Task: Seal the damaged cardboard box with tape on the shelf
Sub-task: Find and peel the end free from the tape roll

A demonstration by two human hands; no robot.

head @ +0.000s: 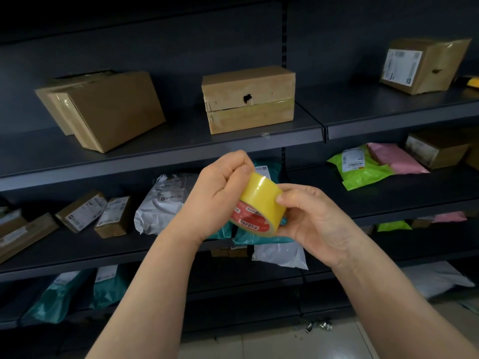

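With left hand [220, 193] and right hand [316, 224], gripping yellow tape roll [260, 200]; facing holed cardboard box [248, 99] on shelf [181, 143].

Print on the red core of the tape roll [259, 199] and parcel labels [400, 64] is unreadably blurred.

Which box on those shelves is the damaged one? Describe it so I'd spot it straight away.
On the dark shelving, find the upper shelf. The damaged box sits between a plain box and a labelled box. Only it has a ragged black hole mid-front, on a split seam above a tape band.
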